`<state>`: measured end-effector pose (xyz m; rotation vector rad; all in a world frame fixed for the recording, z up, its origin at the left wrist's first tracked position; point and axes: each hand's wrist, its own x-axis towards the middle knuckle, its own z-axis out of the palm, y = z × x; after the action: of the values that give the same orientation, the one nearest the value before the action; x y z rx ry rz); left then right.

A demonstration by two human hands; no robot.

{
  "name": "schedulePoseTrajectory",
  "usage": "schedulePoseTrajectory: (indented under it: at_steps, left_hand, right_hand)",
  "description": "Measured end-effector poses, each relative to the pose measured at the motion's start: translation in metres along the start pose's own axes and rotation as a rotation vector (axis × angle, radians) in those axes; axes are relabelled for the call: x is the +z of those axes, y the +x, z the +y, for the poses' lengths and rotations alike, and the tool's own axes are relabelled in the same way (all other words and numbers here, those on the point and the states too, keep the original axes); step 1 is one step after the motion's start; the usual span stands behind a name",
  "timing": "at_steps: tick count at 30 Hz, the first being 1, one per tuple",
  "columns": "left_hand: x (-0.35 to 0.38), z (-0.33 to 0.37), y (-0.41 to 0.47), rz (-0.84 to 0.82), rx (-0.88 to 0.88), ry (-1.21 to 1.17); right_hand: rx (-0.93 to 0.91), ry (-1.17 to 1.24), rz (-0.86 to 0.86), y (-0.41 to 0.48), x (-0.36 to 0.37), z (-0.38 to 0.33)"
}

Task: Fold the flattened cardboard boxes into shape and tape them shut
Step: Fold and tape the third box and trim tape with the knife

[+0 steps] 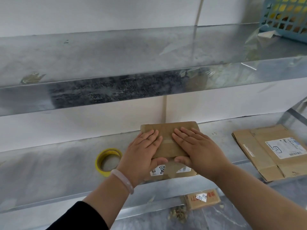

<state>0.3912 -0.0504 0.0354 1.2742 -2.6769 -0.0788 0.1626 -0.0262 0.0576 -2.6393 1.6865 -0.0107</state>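
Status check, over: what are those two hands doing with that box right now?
Left hand and right hand flat, pressing the cardboard box top. Tape strip on it. Yellow tape roll lies left, flattened boxes right; nothing in the way.

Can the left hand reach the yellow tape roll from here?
Probably yes: the tape roll lies on the shelf just beside the left hand, nothing between them. The hand would have to lift off the box it presses.
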Motion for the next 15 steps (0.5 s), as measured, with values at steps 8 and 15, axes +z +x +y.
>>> schedulePoseTrajectory:
  at_steps: [8, 15]
  left_hand:
    - [-0.001, 0.025, -0.004, 0.338, -0.323, -0.659]
    - [-0.01, 0.024, -0.002, 0.125, -0.413, -0.302]
  right_hand:
    - [0.384, 0.356, 0.218, -0.005, -0.002, -0.005]
    - [0.458, 0.299, 0.027, 0.001, -0.012, -0.008]
